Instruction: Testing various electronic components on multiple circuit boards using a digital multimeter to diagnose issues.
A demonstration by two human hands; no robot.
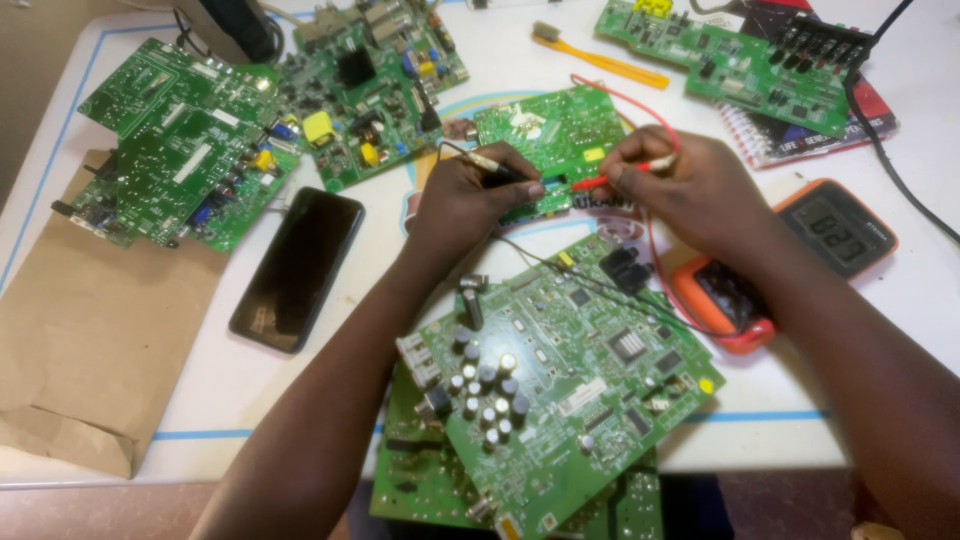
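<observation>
Bare forearms; hands [470, 195] ungloved (no rings, sleeves).

black probe [497, 168] gripped by left hand [462, 200], red probe [612, 177] pinched by right hand [690, 185]; both tips pressed on small green board [555, 130]; orange meter [800, 255] placed beside.

head cam | above, looking steeply down | close over white table [905, 200] | single view

- White table [330, 300] with blue lines carries:
- green circuit boards [180, 140]
- black phone [297, 267]
- brown paper bag [90, 340]
- orange multimeter [800, 250]
- yellow toothbrush [600, 62]
- spiral notebook [800, 130]
</observation>
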